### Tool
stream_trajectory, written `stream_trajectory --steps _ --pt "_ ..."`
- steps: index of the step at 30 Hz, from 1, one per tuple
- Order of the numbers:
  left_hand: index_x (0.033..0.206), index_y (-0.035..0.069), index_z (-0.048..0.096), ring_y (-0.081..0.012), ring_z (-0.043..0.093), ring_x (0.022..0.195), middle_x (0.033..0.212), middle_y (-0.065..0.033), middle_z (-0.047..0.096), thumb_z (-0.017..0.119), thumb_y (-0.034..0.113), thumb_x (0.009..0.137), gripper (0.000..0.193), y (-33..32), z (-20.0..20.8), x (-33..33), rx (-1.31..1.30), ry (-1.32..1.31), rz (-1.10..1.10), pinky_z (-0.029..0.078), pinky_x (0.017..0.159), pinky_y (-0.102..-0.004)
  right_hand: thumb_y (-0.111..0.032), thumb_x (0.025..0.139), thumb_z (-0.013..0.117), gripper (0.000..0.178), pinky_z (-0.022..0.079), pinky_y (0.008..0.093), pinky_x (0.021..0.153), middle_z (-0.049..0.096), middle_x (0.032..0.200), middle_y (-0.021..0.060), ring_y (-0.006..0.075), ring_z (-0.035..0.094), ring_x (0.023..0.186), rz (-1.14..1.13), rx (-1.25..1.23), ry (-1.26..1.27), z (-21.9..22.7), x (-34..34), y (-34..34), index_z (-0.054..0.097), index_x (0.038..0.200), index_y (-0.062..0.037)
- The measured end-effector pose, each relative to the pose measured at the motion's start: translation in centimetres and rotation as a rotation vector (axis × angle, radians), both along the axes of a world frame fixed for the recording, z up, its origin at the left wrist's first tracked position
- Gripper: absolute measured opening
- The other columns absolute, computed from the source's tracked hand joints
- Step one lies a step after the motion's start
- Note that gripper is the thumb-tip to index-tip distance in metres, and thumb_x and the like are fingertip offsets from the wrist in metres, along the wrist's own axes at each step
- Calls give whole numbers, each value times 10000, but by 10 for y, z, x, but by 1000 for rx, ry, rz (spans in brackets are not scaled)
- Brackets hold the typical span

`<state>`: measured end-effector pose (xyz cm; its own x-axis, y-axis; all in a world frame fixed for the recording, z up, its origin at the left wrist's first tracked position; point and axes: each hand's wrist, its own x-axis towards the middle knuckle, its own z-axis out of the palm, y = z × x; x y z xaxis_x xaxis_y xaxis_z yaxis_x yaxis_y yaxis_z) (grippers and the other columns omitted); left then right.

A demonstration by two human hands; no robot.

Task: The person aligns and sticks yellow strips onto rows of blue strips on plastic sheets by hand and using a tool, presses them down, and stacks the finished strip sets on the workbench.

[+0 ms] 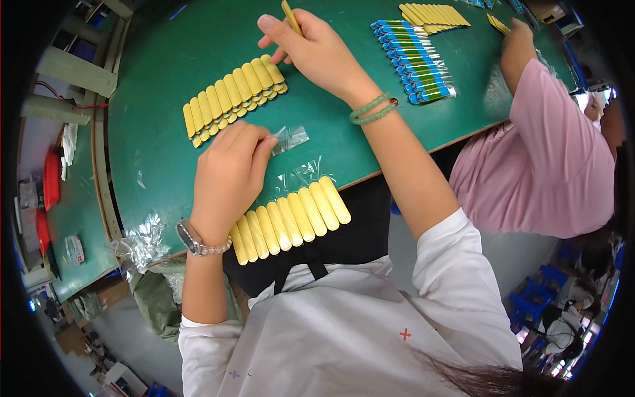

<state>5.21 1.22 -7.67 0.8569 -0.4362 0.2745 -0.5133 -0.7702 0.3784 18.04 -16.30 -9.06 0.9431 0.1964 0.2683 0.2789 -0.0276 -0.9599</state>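
Pinching a clear sleeve (290, 138), left hand (228, 175); right hand (311, 46) grips a yellow piece (291, 18).

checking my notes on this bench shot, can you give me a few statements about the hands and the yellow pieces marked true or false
1. The right hand holds a yellow piece. True.
2. The left hand pinches a red cloth. False: it pinches a small clear bag.
3. A row of yellow pieces lies at the near edge of the green table. True.
4. The left wrist is bare. False: it wears a wristwatch.
5. A co-worker's hand rests at the far right of the table. True.
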Motion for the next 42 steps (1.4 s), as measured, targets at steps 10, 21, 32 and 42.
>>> stream_trajectory --steps 10,21,32,42 --pt "1004 21 642 -245 591 792 821 -108 594 705 63 838 183 -9 -16 -2 -114 -188 77 480 730 -347 -527 990 490 538 499 280 693 685 871 105 140 618 695 92 137 125 0 1 -2 582 954 2" --pt "977 -17 648 -173 632 768 873 -82 682 629 99 948 121 175 71 -103 465 -956 855 496 666 -295 -185 912 704 198 486 238 766 682 958 57 74 608 859 414 -71 53 16 -23 -10 678 1010 -15" --pt "1127 9 602 -217 517 910 1038 -75 560 622 192 939 263 157 -6 -127 -13 61 770 429 807 -332 -134 884 654 88 402 371 849 618 930 60 238 615 864 554 -699 40 21 -110 -49 630 890 -50" --pt "1072 38 623 -308 521 925 1030 -109 560 859 483 658 652 65 2 -130 -81 -95 201 415 844 -411 -161 911 623 86 324 385 861 618 932 69 238 594 971 915 -813 -221 14 -113 84 587 900 -83"
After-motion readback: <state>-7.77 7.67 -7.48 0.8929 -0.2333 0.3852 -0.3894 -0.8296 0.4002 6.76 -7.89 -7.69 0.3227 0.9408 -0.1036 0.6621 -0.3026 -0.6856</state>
